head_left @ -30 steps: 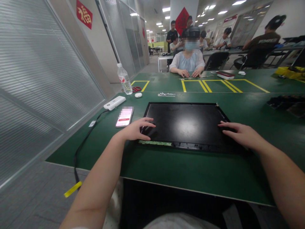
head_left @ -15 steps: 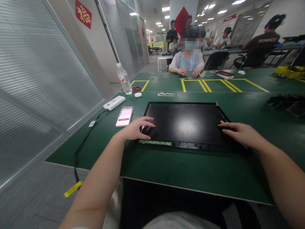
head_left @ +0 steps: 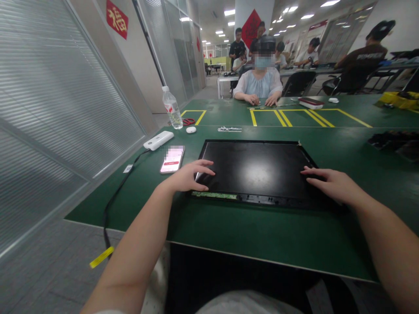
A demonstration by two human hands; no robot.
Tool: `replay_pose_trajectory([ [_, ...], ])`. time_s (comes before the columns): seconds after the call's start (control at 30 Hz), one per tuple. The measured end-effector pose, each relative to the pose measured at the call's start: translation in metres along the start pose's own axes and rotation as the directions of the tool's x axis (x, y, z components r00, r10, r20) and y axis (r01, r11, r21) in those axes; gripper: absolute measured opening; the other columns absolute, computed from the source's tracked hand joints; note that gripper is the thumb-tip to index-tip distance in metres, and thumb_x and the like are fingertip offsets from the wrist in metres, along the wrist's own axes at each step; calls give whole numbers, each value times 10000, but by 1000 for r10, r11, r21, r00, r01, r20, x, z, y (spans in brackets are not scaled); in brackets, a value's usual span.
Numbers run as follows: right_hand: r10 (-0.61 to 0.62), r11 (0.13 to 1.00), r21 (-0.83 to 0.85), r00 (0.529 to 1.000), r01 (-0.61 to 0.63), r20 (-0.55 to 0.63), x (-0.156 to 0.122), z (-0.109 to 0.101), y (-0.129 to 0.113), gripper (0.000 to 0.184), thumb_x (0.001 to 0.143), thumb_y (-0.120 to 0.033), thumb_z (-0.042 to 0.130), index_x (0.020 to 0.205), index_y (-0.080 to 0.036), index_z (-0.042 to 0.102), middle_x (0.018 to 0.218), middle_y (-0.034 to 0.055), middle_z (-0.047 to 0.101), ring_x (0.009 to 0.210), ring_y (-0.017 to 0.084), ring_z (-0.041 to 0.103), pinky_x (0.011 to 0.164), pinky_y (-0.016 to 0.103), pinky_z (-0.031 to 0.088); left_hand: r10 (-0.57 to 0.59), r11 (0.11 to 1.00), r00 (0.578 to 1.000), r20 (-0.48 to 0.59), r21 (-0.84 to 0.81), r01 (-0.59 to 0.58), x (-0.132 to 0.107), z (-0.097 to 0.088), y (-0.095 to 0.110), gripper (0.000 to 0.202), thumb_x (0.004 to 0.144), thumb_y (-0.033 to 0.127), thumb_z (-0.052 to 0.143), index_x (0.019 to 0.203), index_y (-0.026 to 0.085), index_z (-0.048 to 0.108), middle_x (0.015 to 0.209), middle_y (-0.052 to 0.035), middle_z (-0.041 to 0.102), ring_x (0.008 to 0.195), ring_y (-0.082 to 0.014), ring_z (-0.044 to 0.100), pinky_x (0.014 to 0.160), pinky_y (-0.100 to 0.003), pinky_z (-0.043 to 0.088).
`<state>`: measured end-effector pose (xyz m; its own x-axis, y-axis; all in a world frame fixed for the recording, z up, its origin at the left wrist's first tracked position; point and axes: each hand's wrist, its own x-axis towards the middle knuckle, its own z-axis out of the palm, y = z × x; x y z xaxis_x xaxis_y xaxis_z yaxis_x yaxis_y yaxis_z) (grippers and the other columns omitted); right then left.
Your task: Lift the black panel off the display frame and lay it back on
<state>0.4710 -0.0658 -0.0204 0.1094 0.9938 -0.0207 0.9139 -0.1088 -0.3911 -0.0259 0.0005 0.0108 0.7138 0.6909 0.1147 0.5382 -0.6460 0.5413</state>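
A flat black display panel [head_left: 255, 168] in a dark frame lies on the green table. Along its near edge runs a narrow green circuit board [head_left: 214, 196], on the left half. My left hand [head_left: 192, 175] rests over the panel's left edge, fingers spread and the thumb near the circuit board. Over the right edge lies my right hand [head_left: 329, 183], its fingers stretched out onto the dark surface and the thumb apart from them. Neither hand is wrapped round anything. The far side of each palm is hidden.
Left of the panel lie a phone [head_left: 172, 159], a white device [head_left: 159, 141] with a black cable, and a small white case [head_left: 190, 130]. Behind are a water bottle [head_left: 172, 109], red-handled scissors [head_left: 189, 121] and small metallic pieces [head_left: 229, 129]. A masked person [head_left: 258, 85] sits opposite.
Both hands keep their places on the panel. The whole view has shifted very slightly; nothing else has visibly moved.
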Motion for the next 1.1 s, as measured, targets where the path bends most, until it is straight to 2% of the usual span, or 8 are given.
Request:
replay_pose_trajectory([
  [0.2, 32, 998, 49, 999, -32, -15, -3, -3, -4, 494, 811, -476, 555, 1217, -283, 761, 1414, 13, 663, 1306, 292, 600, 1108, 400, 444, -77, 997, 997, 30, -28, 77, -2, 0, 2, 595, 736, 427, 824, 1293, 266, 692, 1543, -106, 506, 1421, -333, 485, 1181, -484, 386],
  [0.33, 160, 985, 89, 982, -151, -104, -6, -9, -8, 487, 793, -493, 574, 1172, -265, 778, 1237, 51, 753, 1054, 290, 692, 916, 395, 527, -168, 985, 980, -110, -40, 165, 0, 4, -1, 629, 805, 550, 738, 1351, 252, 647, 1548, -125, 476, 1425, -339, 473, 1185, -474, 384],
  [0.43, 274, 954, 179, 941, -240, -198, -5, -13, -3, 478, 777, -486, 579, 1151, -256, 768, 1090, 69, 779, 932, 275, 697, 818, 397, 534, -268, 959, 929, -254, 21, 282, 3, 8, -8, 667, 855, 521, 664, 1410, 162, 582, 1498, -181, 503, 1401, -345, 484, 1198, -489, 359],
  [0.57, 387, 916, 206, 895, -345, -222, 1, -15, 8, 463, 748, -451, 591, 1128, -231, 739, 1070, 98, 768, 973, 299, 696, 842, 421, 535, -423, 877, 847, -322, 91, 473, 6, 12, -21, 621, 888, 442, 585, 1377, 59, 580, 1461, -250, 523, 1402, -384, 474, 1205, -513, 334],
  [0.67, 428, 901, 145, 891, -408, -153, 4, -16, 10, 509, 742, -433, 607, 1168, -178, 714, 1041, 139, 759, 907, 302, 704, 802, 412, 542, -433, 869, 859, -274, 125, 478, 6, 13, -28, 539, 886, 481, 571, 1261, 105, 667, 1421, -223, 574, 1378, -398, 499, 1191, -528, 353],
  [0.8, 419, 905, 115, 905, -410, -69, 5, -13, 9, 500, 758, -430, 601, 1170, -167, 708, 992, 133, 757, 820, 276, 707, 752, 386, 544, -414, 880, 874, -256, 133, 456, 5, 13, -32, 535, 883, 482, 560, 1208, 81, 701, 1425, -242, 565, 1370, -410, 509, 1187, -531, 360],
  [0.93, 376, 926, 81, 923, -369, -85, 6, -8, 13, 470, 757, -432, 604, 1149, -189, 698, 951, 115, 760, 801, 271, 707, 730, 376, 539, -413, 872, 872, -262, 163, 462, 5, 14, -35, 488, 881, 403, 548, 1228, 103, 711, 1428, -211, 578, 1366, -375, 526, 1192, -496, 372],
  [1.1, 338, 940, 74, 936, -332, -98, 7, -6, 16, 470, 751, -449, 601, 1135, -192, 683, 990, 116, 760, 828, 273, 709, 743, 373, 540, -402, 886, 873, -278, 122, 447, 9, 13, -37, 391, 836, 320, 558, 1115, 148, 772, 1373, -163, 646, 1346, -362, 555, 1182, -476, 394],
])
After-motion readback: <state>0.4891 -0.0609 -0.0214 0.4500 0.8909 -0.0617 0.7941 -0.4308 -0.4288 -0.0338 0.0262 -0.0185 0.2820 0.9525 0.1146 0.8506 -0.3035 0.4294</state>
